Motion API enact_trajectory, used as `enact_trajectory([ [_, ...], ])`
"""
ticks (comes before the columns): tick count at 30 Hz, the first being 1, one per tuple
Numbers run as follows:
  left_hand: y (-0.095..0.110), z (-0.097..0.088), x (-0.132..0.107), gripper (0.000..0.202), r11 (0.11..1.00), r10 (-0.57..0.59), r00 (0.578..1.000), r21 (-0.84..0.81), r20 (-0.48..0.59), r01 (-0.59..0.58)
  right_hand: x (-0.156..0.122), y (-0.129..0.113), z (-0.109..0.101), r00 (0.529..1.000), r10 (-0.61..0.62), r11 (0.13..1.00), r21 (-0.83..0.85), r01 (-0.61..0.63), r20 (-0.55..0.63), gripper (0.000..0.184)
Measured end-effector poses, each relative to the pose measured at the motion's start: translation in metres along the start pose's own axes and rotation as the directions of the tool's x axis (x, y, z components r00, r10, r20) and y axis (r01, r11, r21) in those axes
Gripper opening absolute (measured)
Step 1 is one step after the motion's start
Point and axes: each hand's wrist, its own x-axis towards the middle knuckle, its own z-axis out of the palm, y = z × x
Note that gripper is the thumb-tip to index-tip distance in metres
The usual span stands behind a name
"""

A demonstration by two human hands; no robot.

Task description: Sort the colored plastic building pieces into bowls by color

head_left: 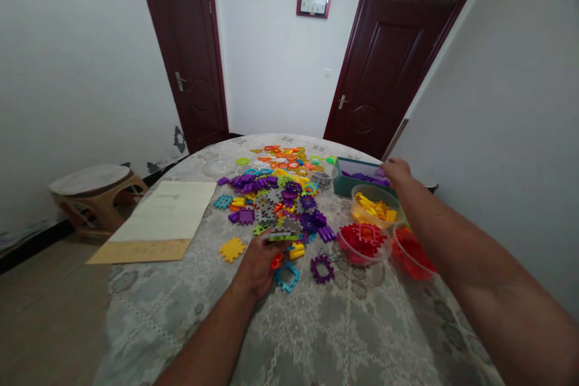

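My left hand (256, 264) is closed around a small stack of flat toothed building pieces (283, 236), grey and green, at the near edge of the pile. An orange piece (276, 261) shows beside its fingers. Just right of this hand lie a blue square frame piece (287, 277) and a yellow piece (297, 251). My right hand (397, 172) is stretched out to the right end of a dark green box (344, 184) with purple pieces (364, 176) inside. The fingers of that hand are mostly hidden, and whether they hold anything does not show.
A mixed pile of building pieces (271, 196) spreads across the cloth-covered table (298, 338). Clear tubs hold yellow pieces (376, 207), red pieces (362, 238) and orange-red pieces (409, 253). Paper sheets (163, 211) lie left; a stool (93, 193) stands beyond.
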Motion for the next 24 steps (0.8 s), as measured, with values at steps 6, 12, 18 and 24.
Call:
enact_trajectory([
  [6, 0.000, 0.001, -0.001, 0.036, 1.000, 0.007, 1.000, -0.011, 0.029, -0.007, -0.025, -0.037, -0.003, 0.999, 0.014, 0.995, 0.097, -0.017, 0.033, 0.046],
  [12, 0.001, 0.002, -0.001, 0.037, 0.999, 0.013, 0.999, -0.039, 0.051, -0.011, -0.141, -0.096, -0.010, 0.786, -0.348, 0.921, 0.344, 0.183, 0.511, 0.023],
  [18, 0.005, 0.004, -0.008, 0.038, 0.999, 0.029, 0.995, -0.021, 0.093, -0.027, -0.270, -0.128, -0.026, 0.411, -0.613, 0.755, 0.346, 0.558, 0.674, 0.026],
  [24, 0.006, 0.002, -0.008, 0.039, 0.999, 0.045, 0.994, -0.011, 0.099, -0.044, -0.256, -0.117, -0.002, 0.562, -0.470, 0.871, 0.254, 0.421, 0.681, 0.027],
])
